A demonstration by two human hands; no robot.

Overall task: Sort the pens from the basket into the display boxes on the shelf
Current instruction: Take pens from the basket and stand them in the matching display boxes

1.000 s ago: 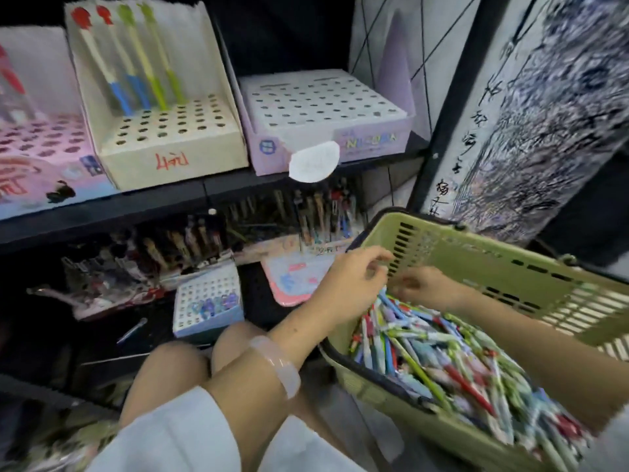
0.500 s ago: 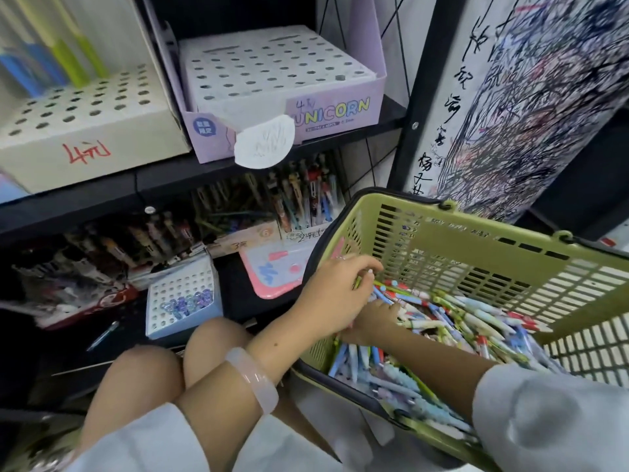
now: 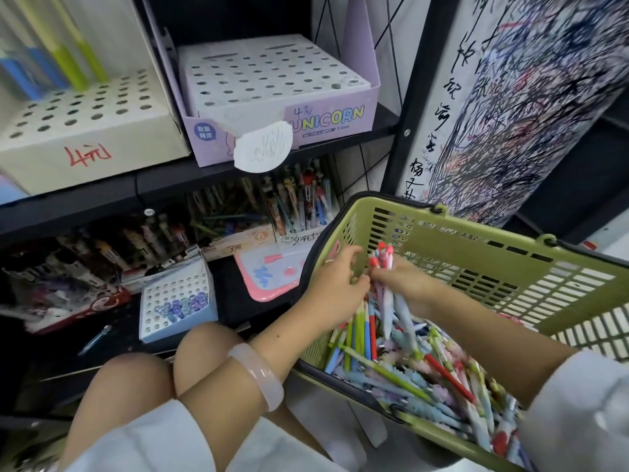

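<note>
Sorting barely begun: right hand (image 3: 405, 284) grip clamped on a small bundle of pens (image 3: 384, 267) at the basket (image 3: 476, 264) left end, left hand (image 3: 335, 291) grip closed alongside; unicorn display box (image 3: 272, 83) on upper shelf (image 3: 170, 185) has all visible holes empty, basket remains heaped.

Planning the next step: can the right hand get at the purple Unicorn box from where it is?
Probably yes. The right hand, gripping a bunch of pens in the green basket, has open space up and left to the Unicorn box, whose holes look empty.
</note>
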